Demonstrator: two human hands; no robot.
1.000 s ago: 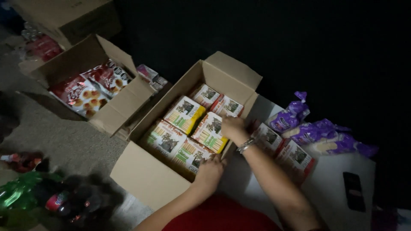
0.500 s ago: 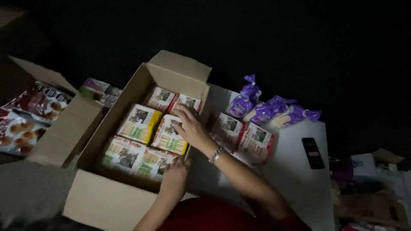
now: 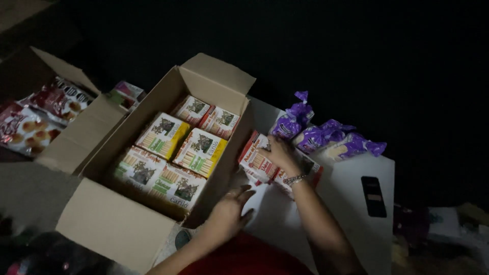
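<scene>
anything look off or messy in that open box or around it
Nothing looks damaged or spilled. The snack packs in the open cardboard box lie in tidy rows. The right hand rests on red packs outside the box, and the purple bags beside them lie in a loose heap, not lined up.

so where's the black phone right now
In the head view the black phone lies flat on the white surface at the right, apart from the right hand, below the purple snack packets.
</scene>
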